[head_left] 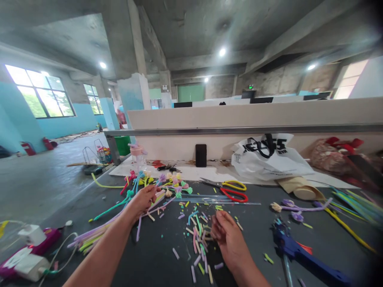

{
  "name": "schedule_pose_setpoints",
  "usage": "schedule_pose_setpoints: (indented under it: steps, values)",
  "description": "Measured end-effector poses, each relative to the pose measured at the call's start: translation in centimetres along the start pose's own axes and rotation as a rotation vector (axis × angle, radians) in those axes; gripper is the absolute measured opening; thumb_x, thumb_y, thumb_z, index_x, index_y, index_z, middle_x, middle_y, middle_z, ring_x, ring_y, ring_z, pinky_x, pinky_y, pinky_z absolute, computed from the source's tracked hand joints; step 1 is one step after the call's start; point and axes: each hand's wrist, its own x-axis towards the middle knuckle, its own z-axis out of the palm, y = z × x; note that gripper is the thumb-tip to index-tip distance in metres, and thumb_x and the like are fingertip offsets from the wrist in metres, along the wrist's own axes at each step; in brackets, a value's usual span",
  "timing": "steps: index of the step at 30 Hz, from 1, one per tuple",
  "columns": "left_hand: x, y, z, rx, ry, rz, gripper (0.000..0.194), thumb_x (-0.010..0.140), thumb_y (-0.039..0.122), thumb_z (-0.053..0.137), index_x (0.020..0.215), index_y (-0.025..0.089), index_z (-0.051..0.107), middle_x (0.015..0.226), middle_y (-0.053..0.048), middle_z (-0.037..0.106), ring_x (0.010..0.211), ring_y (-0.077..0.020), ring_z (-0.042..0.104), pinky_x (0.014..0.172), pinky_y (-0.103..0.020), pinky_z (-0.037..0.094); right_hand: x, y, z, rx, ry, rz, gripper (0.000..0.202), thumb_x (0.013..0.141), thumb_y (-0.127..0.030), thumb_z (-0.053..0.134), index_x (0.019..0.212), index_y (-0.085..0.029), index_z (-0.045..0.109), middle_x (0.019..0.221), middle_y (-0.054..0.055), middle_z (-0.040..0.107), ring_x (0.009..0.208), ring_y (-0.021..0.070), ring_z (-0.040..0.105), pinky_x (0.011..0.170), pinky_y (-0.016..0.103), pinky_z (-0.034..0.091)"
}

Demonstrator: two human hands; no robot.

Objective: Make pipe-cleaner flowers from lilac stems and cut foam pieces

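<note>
My left hand (146, 200) is closed in a pinch at the near side of a heap of fuzzy pipe-cleaner flowers (177, 189). What its fingertips hold is hidden. Long pastel pipe-cleaner stems (100, 232) run out under the left wrist. Over the right side of a scatter of short cut pipe-cleaner pieces (197, 244) is my right hand (226, 232), its fingers curled in toward the thumb. I cannot make out anything between them. Scissors (233, 190) with red and yellow handles lie beyond, beside clear thin sticks (206, 199).
A blue glue gun (302, 253) lies at the right, near a purple pipe-cleaner flower stem (311, 208). A black phone (201, 155) leans on the partition beside a white bag (266, 157). A pink-lidded cup (137, 156) stands at back left. Plugs sit in a power strip (44, 241) at front left.
</note>
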Motion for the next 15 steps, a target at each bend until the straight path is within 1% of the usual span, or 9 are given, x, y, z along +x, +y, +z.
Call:
schedule_pose_setpoints:
  steps: [3,6,8,10,11,12,13,14,15]
  values:
    - [0.0,-0.3,-0.4,0.044,0.049,0.021,0.037,0.071,0.05,0.055,0.086,0.016,0.057,0.049,0.009,0.04,0.031,-0.0022,0.02,0.032,-0.017,0.009,0.2,0.0,0.0,-0.01,0.003,0.003,0.027,0.064,-0.031,0.072,0.062,-0.018,0.049,0.051,-0.007,0.044,0.039,0.0033,0.031,0.04,0.018,0.025]
    - [0.3,-0.9,-0.3,0.084,0.072,0.013,0.032,0.072,0.044,0.056,0.084,0.015,0.059,0.046,0.009,0.039,0.031,-0.0029,0.023,0.032,-0.018,0.012,0.2,0.0,0.1,-0.04,-0.021,0.01,0.026,0.066,-0.031,0.07,0.06,-0.018,0.048,0.051,-0.007,0.043,0.039,0.0036,0.031,0.039,0.019,0.024]
    - [1.0,-1.3,0.0,0.098,0.077,-0.013,0.03,0.079,0.043,0.05,0.088,0.015,0.059,0.049,0.008,0.041,0.031,-0.0028,0.024,0.032,-0.018,0.015,0.2,0.1,0.2,-0.065,-0.031,0.021,0.027,0.066,-0.032,0.069,0.06,-0.018,0.048,0.052,-0.007,0.044,0.039,0.0037,0.031,0.039,0.019,0.024]
    - [2.1,-1.7,0.4,0.109,0.09,-0.05,0.032,0.086,0.04,0.041,0.097,0.015,0.056,0.059,0.005,0.05,0.034,-0.0038,0.033,0.034,-0.017,0.026,0.2,0.1,0.2,-0.085,-0.035,0.026,0.027,0.067,-0.033,0.069,0.059,-0.017,0.048,0.053,-0.006,0.045,0.038,0.0036,0.032,0.039,0.019,0.024]
    - [2.7,-1.9,0.8,0.118,0.1,-0.07,0.032,0.088,0.038,0.038,0.102,0.015,0.055,0.067,0.002,0.055,0.041,-0.0057,0.042,0.039,-0.019,0.035,0.1,0.1,0.2,-0.093,-0.035,0.03,0.028,0.067,-0.034,0.069,0.059,-0.017,0.048,0.053,-0.006,0.046,0.038,0.0036,0.032,0.039,0.019,0.024]
    - [3.5,-2.0,1.1,0.129,0.11,-0.087,0.031,0.088,0.036,0.041,0.106,0.014,0.053,0.08,-0.002,0.059,0.054,-0.0091,0.053,0.048,-0.023,0.044,0.1,0.2,0.2,-0.099,-0.034,0.032,0.028,0.067,-0.034,0.069,0.059,-0.017,0.048,0.053,-0.006,0.046,0.038,0.0036,0.032,0.04,0.019,0.025]
    - [4.2,-2.1,1.5,0.143,0.117,-0.103,0.03,0.087,0.034,0.047,0.109,0.014,0.052,0.094,-0.005,0.059,0.071,-0.0135,0.058,0.061,-0.03,0.05,0.1,0.2,0.2,-0.104,-0.034,0.032,0.028,0.067,-0.035,0.069,0.06,-0.017,0.048,0.053,-0.006,0.046,0.038,0.0036,0.032,0.04,0.019,0.025]
    - [4.8,-2.1,1.9,0.161,0.119,-0.115,0.031,0.086,0.031,0.049,0.111,0.015,0.051,0.105,-0.008,0.057,0.085,-0.0175,0.058,0.071,-0.036,0.05,0.1,0.2,0.2,-0.106,-0.032,0.031,0.027,0.066,-0.035,0.069,0.06,-0.017,0.049,0.053,-0.006,0.046,0.038,0.0037,0.033,0.04,0.019,0.025]
    - [5.4,-2.1,2.3,0.183,0.118,-0.122,0.032,0.085,0.03,0.051,0.113,0.015,0.051,0.111,-0.008,0.055,0.092,-0.0195,0.057,0.076,-0.039,0.049,0.1,0.2,0.1,-0.108,-0.031,0.032,0.027,0.066,-0.034,0.069,0.061,-0.017,0.049,0.053,-0.006,0.046,0.039,0.0037,0.033,0.04,0.019,0.025]
